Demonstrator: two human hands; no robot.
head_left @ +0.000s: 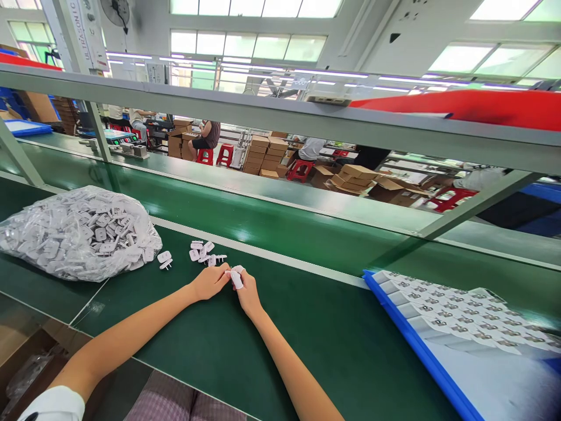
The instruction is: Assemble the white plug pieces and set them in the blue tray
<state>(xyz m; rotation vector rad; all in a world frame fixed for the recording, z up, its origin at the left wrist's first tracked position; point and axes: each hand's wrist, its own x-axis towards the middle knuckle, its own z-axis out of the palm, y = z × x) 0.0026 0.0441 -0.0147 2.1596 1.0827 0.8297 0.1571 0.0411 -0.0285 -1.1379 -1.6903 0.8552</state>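
My left hand (pixel 211 283) and my right hand (pixel 248 294) meet over the green work surface, fingertips pinched together. Between them a small white piece (pixel 228 272) shows, mostly hidden by the fingers. White coverings (pixel 237 277) wrap fingers of my right hand. Just beyond my left hand lies a loose pile of white plug pieces (pixel 204 252) with metal pins. A couple more plug pieces (pixel 165 258) lie farther left, beside a large clear plastic bag (pixel 44 245) full of similar parts.
At right stands a blue-edged tray (pixel 412 345) holding rows of small metal parts in white paper-like strips. A raised rail (pixel 263 114) crosses above the bench, with slanted supports. Beyond are cardboard boxes (pixel 263 153), red stools (pixel 225 154) and seated people (pixel 212 135).
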